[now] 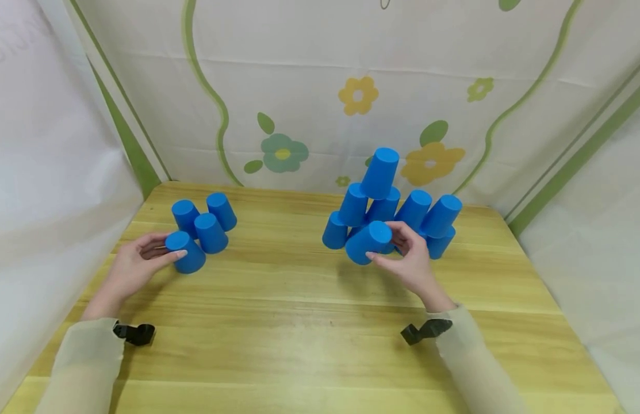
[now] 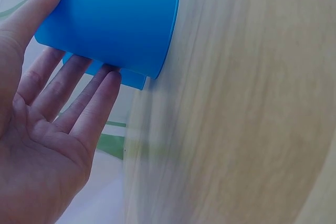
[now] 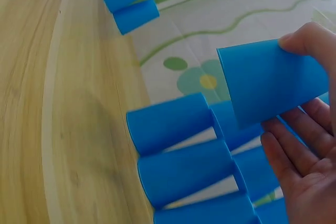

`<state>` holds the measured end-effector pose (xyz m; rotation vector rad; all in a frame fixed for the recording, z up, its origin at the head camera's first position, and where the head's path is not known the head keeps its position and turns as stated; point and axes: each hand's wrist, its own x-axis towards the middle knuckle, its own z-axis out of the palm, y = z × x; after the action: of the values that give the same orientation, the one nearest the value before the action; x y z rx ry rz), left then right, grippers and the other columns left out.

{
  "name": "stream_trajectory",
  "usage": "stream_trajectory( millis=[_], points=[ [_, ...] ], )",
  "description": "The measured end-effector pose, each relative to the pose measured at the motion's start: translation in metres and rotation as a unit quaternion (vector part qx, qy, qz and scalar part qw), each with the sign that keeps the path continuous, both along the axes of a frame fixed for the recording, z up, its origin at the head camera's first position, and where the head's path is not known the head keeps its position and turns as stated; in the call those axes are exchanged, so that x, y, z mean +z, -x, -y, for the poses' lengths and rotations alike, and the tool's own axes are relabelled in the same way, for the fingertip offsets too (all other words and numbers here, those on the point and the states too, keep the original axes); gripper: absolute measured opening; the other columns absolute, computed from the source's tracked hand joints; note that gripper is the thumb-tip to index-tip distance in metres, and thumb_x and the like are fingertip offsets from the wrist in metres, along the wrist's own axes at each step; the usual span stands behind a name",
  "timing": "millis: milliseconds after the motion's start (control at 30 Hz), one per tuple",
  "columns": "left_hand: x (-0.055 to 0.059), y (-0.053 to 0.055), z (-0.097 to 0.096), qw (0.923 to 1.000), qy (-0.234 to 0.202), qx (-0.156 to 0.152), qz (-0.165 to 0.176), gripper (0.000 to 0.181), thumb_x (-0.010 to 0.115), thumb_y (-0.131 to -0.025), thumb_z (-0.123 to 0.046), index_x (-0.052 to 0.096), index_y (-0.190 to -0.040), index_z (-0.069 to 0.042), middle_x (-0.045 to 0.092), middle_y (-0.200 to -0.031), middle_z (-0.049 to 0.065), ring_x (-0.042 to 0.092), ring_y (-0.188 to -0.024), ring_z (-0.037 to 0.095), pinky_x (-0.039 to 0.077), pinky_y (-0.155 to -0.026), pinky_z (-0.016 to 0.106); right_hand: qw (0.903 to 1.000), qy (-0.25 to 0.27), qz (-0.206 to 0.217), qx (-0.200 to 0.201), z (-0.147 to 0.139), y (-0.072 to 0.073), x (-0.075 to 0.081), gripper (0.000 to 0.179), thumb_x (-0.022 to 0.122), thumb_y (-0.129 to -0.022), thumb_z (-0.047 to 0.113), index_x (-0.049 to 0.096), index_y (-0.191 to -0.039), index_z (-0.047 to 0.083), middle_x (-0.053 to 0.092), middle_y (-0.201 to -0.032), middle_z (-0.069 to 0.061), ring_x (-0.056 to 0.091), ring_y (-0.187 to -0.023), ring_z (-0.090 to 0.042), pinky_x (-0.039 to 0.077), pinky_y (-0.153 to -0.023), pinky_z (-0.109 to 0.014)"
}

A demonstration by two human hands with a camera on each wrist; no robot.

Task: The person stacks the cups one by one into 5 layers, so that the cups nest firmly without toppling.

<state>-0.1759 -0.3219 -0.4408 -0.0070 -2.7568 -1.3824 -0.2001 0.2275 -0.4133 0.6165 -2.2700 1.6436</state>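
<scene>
My left hand (image 1: 135, 264) has its thumb and fingers on opposite sides of an upside-down blue cup (image 2: 107, 27), the front one of a small group at the table's left. Just behind it stand several more blue cups (image 1: 211, 233). On the right, my right hand (image 1: 410, 259) grips another blue cup (image 1: 365, 244) between thumb and fingers, tilted and held above the table. Behind that cup rises a stack of upside-down blue cups (image 1: 380, 174), with a single cup on top at its left part. The held cup and hand hide part of the lower rows.
Everything stands on a wooden table (image 1: 278, 322). A white cloth with printed flowers (image 1: 299, 86) hangs behind it, and white cloth (image 1: 599, 247) also hangs along both sides. A black strap mount (image 1: 135, 333) sits on each wrist.
</scene>
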Motion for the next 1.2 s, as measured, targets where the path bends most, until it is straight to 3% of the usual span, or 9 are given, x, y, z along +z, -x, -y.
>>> stream_trajectory(
  millis=[233,433,600,800,1067,1200],
  points=[
    [0.002,-0.001,-0.001,1.0,0.0,0.002,-0.003,0.062,0.073,-0.096,-0.04,0.054,-0.14,-0.001,0.059,-0.133,0.021,0.054,-0.1,-0.007,0.048,-0.078,0.008,0.9976,0.033,-0.001,-0.06,-0.033,-0.003,0.002,0.05,0.08,-0.081,-0.011,0.059,-0.126,-0.005,0.07,-0.119,-0.002,0.066,-0.111,-0.015,0.052,-0.096,-0.026],
    [0.001,-0.001,0.0,1.0,0.001,0.004,0.004,0.063,0.072,-0.096,-0.041,0.053,-0.141,-0.002,0.059,-0.133,0.02,0.054,-0.102,-0.005,0.047,-0.079,0.007,0.9922,0.063,-0.01,-0.107,-0.056,-0.007,0.015,0.049,0.078,-0.081,-0.013,0.061,-0.127,-0.003,0.069,-0.119,-0.001,0.065,-0.11,-0.017,0.051,-0.096,-0.024],
    [0.0,-0.001,0.0,1.0,0.0,0.005,0.007,0.064,0.072,-0.096,-0.042,0.053,-0.142,-0.002,0.059,-0.134,0.02,0.054,-0.102,-0.004,0.047,-0.079,0.007,0.9828,0.133,-0.039,-0.123,-0.071,-0.011,0.029,0.048,0.076,-0.079,-0.017,0.066,-0.123,-0.001,0.071,-0.115,-0.008,0.067,-0.103,-0.02,0.052,-0.093,-0.022],
    [0.0,-0.001,0.0,1.0,0.0,0.005,0.007,0.064,0.072,-0.096,-0.041,0.053,-0.142,-0.002,0.059,-0.134,0.02,0.054,-0.102,-0.004,0.047,-0.079,0.007,0.9679,0.206,-0.081,-0.119,-0.09,-0.014,0.043,0.048,0.075,-0.078,-0.02,0.064,-0.123,-0.01,0.07,-0.113,-0.016,0.068,-0.098,-0.024,0.054,-0.092,-0.024],
    [0.001,-0.001,-0.001,1.0,0.0,0.004,0.006,0.065,0.072,-0.096,-0.041,0.052,-0.142,-0.001,0.059,-0.134,0.021,0.054,-0.102,-0.004,0.047,-0.079,0.007,0.9552,0.243,-0.1,-0.137,-0.109,-0.013,0.059,0.051,0.076,-0.077,-0.019,0.064,-0.126,-0.01,0.069,-0.115,-0.019,0.067,-0.099,-0.026,0.054,-0.09,-0.024],
    [0.001,0.0,-0.001,1.0,0.001,0.004,0.006,0.065,0.072,-0.096,-0.041,0.052,-0.142,-0.001,0.059,-0.134,0.021,0.054,-0.102,-0.004,0.047,-0.079,0.007,0.9567,0.223,-0.088,-0.165,-0.114,-0.007,0.069,0.051,0.079,-0.078,-0.015,0.066,-0.127,-0.006,0.069,-0.114,-0.019,0.066,-0.099,-0.025,0.054,-0.089,-0.023]
  ],
)
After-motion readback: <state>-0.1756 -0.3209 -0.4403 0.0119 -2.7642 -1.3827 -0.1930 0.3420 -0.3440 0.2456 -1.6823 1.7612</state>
